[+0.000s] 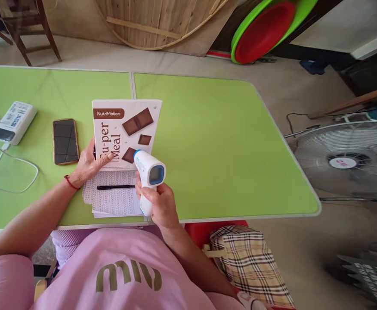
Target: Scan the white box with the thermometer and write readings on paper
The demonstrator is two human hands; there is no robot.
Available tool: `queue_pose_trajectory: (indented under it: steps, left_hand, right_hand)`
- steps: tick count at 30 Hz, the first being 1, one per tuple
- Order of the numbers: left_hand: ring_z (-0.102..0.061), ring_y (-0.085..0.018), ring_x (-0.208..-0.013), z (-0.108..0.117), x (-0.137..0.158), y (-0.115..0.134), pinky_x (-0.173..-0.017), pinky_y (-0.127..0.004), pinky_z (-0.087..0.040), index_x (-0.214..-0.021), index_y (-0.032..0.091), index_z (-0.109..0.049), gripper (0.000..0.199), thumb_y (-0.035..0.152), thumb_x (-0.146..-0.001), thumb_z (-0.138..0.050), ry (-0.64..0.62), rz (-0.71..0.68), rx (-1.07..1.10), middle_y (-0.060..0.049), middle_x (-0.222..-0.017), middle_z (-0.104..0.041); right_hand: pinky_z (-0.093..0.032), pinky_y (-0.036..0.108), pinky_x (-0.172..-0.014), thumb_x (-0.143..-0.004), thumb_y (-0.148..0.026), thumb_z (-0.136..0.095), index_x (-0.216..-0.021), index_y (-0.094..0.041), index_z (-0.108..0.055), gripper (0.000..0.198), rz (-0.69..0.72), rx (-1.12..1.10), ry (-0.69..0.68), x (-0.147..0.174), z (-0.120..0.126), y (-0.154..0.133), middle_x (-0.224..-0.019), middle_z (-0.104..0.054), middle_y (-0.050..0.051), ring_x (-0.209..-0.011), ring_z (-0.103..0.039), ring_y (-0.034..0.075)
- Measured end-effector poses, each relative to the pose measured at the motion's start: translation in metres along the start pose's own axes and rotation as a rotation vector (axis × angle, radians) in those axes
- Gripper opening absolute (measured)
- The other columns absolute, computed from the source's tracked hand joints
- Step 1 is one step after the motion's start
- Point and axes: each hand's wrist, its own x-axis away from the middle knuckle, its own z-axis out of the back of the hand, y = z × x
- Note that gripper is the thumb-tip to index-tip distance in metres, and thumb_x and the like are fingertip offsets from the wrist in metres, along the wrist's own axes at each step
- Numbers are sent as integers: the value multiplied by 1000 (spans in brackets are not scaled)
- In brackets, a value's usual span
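Observation:
My left hand (93, 161) grips the lower left edge of a white NutriMotion box (127, 137) printed with chocolate pieces, its thumb across the front. Wrapped in my right hand (161, 204) is a white and blue infrared thermometer (150, 172). Its small screen faces me, and its nose end is close to the box's lower right corner; whether they touch I cannot tell. Below the box lie printed sheets of paper (114, 202), with a black pen (115, 187) across them. A phone (66, 141) in a tan case rests to the left of my left hand.
A white power bank (14, 122) with a looped cable (30, 185) lies on the green table (224, 150) at the left. Past the table's right end stands a fan (343, 161). A plaid backpack (246, 258) sits by the near edge. At the back are green and red basins (266, 32).

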Motion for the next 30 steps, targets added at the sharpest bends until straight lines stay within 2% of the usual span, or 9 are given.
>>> queue_pose_trajectory:
  steps: [3,8,13,19,25,30]
  left_hand:
    - [-76,-40,-120,0,-1,2,-107,-63,-63,-129,24,-69,67,82,-95,-73,-5,-12,0,-15,-134,-79]
    - [-80,-38,-111,0,-2,7,-99,-59,-66,-124,24,-68,69,86,-94,-71,-16,-13,4,-13,-125,-82]
    - [-80,-37,-109,-1,-2,6,-96,-57,-67,-125,25,-68,68,86,-94,-72,-2,-16,-9,-11,-124,-83]
    - [-81,-39,-111,-2,-3,5,-97,-58,-67,-122,25,-68,72,90,-91,-71,-5,1,6,-12,-124,-83]
    - [-80,-39,-112,0,-3,5,-97,-58,-67,-129,25,-66,73,88,-92,-72,4,-14,-12,-12,-126,-82]
    - [-79,-39,-114,0,-4,4,-99,-58,-67,-127,25,-67,72,88,-92,-72,10,-24,-11,-12,-129,-80]
  right_hand:
    - [-42,33,-59,-75,-49,-75,-75,-24,-64,27,-85,0,23,-3,-4,-8,-66,-55,-2,-62,-46,15]
    - [-41,33,-62,-69,-51,-78,-75,-25,-67,29,-93,-18,19,-8,-9,-11,-67,-57,-3,-63,-45,15]
    - [-44,33,-66,-72,-52,-78,-77,-24,-67,30,-144,-23,-1,-9,-11,-1,-69,-58,-2,-67,-48,16]
    - [-43,34,-68,-74,-53,-80,-76,-23,-69,32,-142,-64,9,-8,-12,4,-71,-58,-2,-68,-48,15]
    - [-44,34,-67,-72,-54,-79,-76,-23,-68,33,-144,-66,24,-9,-13,4,-70,-59,-2,-68,-50,16]
    - [-44,34,-67,-74,-57,-79,-79,-23,-67,36,-132,-81,13,-9,-13,8,-71,-59,-2,-67,-50,15]
